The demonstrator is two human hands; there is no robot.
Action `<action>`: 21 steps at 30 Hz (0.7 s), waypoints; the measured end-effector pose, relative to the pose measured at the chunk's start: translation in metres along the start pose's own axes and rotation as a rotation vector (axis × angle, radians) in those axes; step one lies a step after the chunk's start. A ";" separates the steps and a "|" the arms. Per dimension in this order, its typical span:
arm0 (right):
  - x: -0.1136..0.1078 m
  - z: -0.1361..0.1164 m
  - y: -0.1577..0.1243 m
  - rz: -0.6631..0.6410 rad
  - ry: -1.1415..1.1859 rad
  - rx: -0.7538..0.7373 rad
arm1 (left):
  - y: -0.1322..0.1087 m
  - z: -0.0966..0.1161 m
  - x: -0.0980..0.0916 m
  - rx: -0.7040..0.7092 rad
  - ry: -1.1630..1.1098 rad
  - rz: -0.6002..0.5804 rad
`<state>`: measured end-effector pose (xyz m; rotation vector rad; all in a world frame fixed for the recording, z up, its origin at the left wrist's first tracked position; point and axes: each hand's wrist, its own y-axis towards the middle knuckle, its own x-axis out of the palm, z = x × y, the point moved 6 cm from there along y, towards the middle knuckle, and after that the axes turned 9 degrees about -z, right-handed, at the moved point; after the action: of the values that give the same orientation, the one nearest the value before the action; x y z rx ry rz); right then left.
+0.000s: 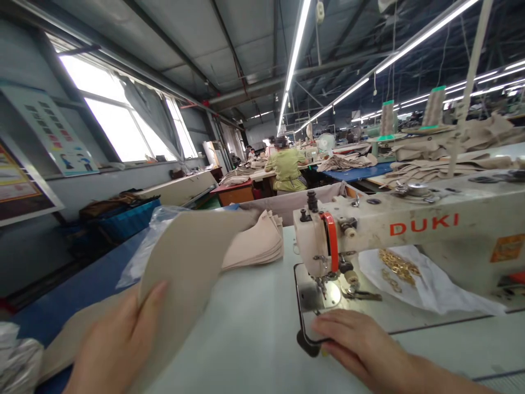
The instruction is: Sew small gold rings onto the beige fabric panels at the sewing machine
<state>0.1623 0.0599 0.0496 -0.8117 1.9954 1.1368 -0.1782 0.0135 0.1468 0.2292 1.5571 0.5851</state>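
My left hand [118, 334] pinches the edge of a beige fabric piece [184, 268], raised and slightly blurred at the left. My right hand [361, 342] rests at the front edge of the metal needle plate [314, 295] of a white sewing machine [426, 219]. Its fingers are close together, and whatever may lie under the fingertips is hidden. Behind the raised piece, a stack of beige fabric pieces [258, 241] lies on the pale table [246, 323].
Gold-coloured metal rings [397, 265] lie on white cloth [435, 282] under the machine arm. Another beige piece [82, 328] and clear plastic [143, 246] are at left. A person in yellow-green [287, 167] sits ahead. Thread cones [386, 117] stand behind the machine.
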 end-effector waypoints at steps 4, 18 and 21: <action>0.001 0.003 0.002 0.001 -0.011 -0.012 | 0.081 0.055 -0.017 0.173 -0.030 0.044; 0.007 0.013 0.003 -0.071 -0.008 0.074 | 0.051 0.081 0.099 0.172 -0.115 -0.150; 0.007 0.014 0.002 -0.058 -0.003 0.058 | 0.039 0.051 0.092 0.111 -0.076 -0.141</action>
<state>0.1603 0.0715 0.0394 -0.8324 1.9797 1.0419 -0.1443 0.1032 0.0872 0.2215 1.5196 0.3759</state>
